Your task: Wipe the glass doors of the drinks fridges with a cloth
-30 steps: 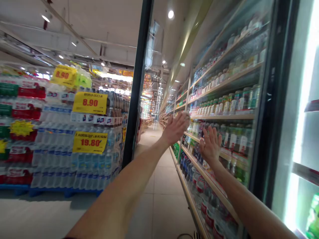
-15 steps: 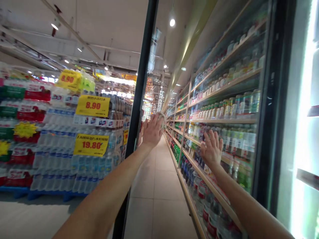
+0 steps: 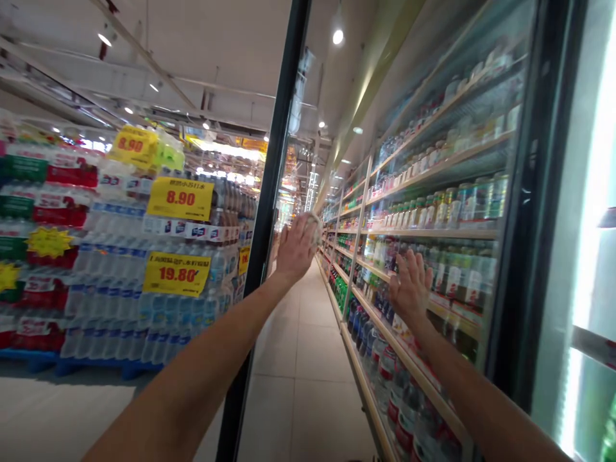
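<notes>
Whitish cloth (image 3: 316,230), held by the left hand (image 3: 296,248), seems pressed flat for contact with the glass door (image 3: 356,199), which the empty, spread right hand (image 3: 411,287) apparently steadies.

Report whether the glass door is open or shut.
Open: the glass door stands swung out from the brightly lit cabinet, whose inside shows past the door's edge.

The pale tiled floor (image 3: 58,414) bears blue pallets (image 3: 128,371), and directly on these stand wrapped packs, red ones (image 3: 41,328) at the far left and clear bottles with blue bands (image 3: 103,339) beside them, more layers stacked above. To the right, long tiered shelves (image 3: 433,234) carry cans (image 3: 466,204) in close rows, with large red-labelled bottles (image 3: 404,427) upright on the lowest
</notes>
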`<state>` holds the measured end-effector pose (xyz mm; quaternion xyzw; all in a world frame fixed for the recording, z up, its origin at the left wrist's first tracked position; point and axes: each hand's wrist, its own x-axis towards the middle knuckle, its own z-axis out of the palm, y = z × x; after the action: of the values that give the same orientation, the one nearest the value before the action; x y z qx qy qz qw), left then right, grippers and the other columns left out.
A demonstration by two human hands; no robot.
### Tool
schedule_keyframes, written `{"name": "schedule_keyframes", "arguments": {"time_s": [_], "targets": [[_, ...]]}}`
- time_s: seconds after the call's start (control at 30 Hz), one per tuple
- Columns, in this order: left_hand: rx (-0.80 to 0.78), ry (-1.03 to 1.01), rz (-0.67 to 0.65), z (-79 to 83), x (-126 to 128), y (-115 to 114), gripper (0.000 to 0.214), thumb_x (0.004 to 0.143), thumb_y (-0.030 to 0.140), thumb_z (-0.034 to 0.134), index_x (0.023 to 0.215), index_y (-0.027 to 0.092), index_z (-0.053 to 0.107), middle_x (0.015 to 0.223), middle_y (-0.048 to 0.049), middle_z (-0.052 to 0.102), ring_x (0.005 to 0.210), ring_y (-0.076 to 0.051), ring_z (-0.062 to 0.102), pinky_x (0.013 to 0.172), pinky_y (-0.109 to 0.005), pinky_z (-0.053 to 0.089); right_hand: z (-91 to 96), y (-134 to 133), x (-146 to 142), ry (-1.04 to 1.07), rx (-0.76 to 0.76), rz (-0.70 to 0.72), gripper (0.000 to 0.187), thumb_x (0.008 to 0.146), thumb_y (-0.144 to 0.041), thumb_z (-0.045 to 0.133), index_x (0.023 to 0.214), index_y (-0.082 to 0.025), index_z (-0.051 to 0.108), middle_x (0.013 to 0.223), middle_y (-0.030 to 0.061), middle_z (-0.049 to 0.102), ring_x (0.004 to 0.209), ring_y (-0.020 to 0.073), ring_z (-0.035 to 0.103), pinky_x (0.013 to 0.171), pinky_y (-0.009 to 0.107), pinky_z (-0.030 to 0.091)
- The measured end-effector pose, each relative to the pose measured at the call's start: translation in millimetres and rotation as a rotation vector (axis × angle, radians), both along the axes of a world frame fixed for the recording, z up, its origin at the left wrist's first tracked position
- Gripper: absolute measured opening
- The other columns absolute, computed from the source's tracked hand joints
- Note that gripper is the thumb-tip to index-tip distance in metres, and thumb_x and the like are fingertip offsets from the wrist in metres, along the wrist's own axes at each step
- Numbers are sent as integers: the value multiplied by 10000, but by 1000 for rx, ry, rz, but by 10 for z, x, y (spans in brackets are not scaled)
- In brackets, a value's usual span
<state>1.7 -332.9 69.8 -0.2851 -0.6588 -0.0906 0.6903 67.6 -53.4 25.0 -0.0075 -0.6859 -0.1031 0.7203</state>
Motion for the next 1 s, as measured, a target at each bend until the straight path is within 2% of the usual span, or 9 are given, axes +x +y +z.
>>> {"name": "schedule_keyframes", "arguments": {"time_s": [0.07,0.2,0.27,0.37,0.43,0.67,0.73,0.9,1.0], "targets": [[-10,0,6,-35,-2,-10,468,886,244,398,1338,124,365,1441,-163,332,1384,-246,165,1092,-461,211,3,-7,3,6,-1,-1,489,880,-320,368,1355,-207,387,1401,119,413,1344,259,290,1077,471,202],[-463,114,-20,-190,42,75,450,891,232,388,1340,203,375,1433,-71,375,1376,-192,204,1125,-397,155,6,-19,12,-3,0,-2,489,884,-321,368,1361,-213,378,1401,114,414,1342,253,295,1080,462,202],[-380,81,-20,-140,56,106,440,896,241,382,1335,208,384,1428,-71,383,1368,-198,230,1124,-412,156,5,-17,10,-9,-4,2,497,884,-323,370,1370,-219,363,1403,113,410,1342,257,293,1078,470,199],[3,-63,-7,33,61,127,469,887,247,396,1344,146,366,1447,-134,331,1370,-248,221,1103,-464,195,2,-8,-1,-5,-7,8,502,880,-316,375,1371,-215,362,1406,117,404,1343,259,288,1076,475,197],[50,-88,-11,56,67,155,486,881,249,407,1347,120,357,1456,-155,305,1374,-268,199,1095,-473,210,2,-6,-6,-2,-6,14,502,877,-308,380,1369,-207,366,1409,120,400,1347,256,279,1077,473,192],[-716,134,-98,-212,130,356,436,889,187,390,1324,214,407,1439,-55,365,1367,-179,232,1123,-383,177,5,-15,3,-19,-14,24,504,878,-300,380,1376,-220,353,1416,111,391,1347,253,277,1077,483,192],[-632,95,-102,-44,148,424,435,898,206,377,1333,213,395,1445,-56,355,1370,-180,223,1126,-396,170,4,-12,3,-19,-14,32,511,879,-301,382,1382,-222,342,1417,113,390,1349,252,273,1078,487,191],[-55,-125,-63,285,237,694,495,888,269,391,1356,114,347,1484,-133,246,1383,-267,162,1107,-467,190,14,-29,18,-5,-12,22,469,885,-306,374,1338,-189,412,1390,127,425,1344,253,285,1074,481,211],[-333,-44,-119,105,296,817,493,887,319,395,1350,153,362,1466,-103,302,1378,-246,193,1105,-444,208,19,-38,20,7,7,17,462,884,-305,376,1325,-177,428,1384,133,433,1340,255,296,1072,483,219]]}}
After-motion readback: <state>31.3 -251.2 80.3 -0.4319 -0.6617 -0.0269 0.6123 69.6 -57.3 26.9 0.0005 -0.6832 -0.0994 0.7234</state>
